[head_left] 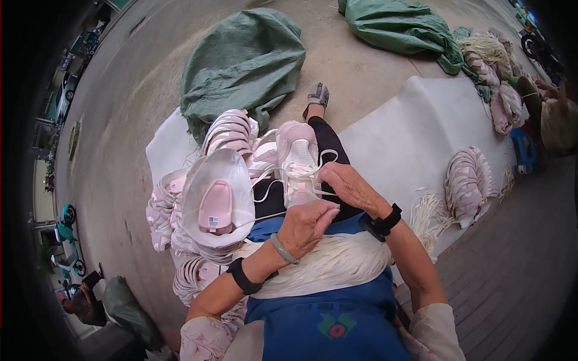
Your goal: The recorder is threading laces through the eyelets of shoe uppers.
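Note:
A pink and white shoe upper [297, 148] lies across my lap, toe pointing away from me. White shoelace [261, 175] is threaded through part of its front, and loose lengths trail to both sides. My left hand [308, 227] is closed in a pinch at the near end of the upper, with lace running to it. Just right of the upper, my right hand [352, 188] is also closed, fingers pinched on lace by the eyelets. A thick bundle of cream laces [325, 269] rests across my blue apron [319, 325].
Stacked pink uppers [161, 210] and a white bowl-like piece holding a pink insole [215, 207] crowd my left. Green sacks [244, 66] lie ahead. On the white sheet [415, 132] at right sit more uppers [469, 186] and loose laces [428, 219]. Another person [557, 117] sits far right.

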Demonstrator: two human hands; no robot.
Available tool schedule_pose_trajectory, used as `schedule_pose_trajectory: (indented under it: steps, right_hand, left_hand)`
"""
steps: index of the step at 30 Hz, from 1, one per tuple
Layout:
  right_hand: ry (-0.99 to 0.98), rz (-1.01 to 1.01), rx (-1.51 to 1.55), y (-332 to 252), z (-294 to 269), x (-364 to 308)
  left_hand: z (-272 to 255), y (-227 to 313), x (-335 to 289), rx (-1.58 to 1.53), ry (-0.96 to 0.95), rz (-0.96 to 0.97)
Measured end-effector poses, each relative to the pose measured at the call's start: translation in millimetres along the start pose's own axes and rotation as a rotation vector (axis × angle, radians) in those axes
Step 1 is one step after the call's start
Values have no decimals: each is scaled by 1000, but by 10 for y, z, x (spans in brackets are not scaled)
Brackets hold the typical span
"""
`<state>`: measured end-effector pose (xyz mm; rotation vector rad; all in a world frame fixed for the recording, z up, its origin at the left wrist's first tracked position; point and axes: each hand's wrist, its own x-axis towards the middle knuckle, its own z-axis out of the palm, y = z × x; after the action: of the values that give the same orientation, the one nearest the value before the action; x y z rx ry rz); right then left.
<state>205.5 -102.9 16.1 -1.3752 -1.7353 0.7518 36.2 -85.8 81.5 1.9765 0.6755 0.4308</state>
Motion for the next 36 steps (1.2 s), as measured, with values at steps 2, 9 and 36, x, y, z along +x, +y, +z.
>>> schedule_pose_trajectory:
  steps: [2,9,36]
  right_hand:
    - [-45,7,108,-85,-61,111]
    - [-282,459,284,-438,-223,196]
    - [-65,261,280,-153,122,-98]
  left_hand:
    - [142,308,-62,-130,-64,173]
    - [826,1430,-142,-811,-326,606]
    - [-453,-769,-7,321,180,-106]
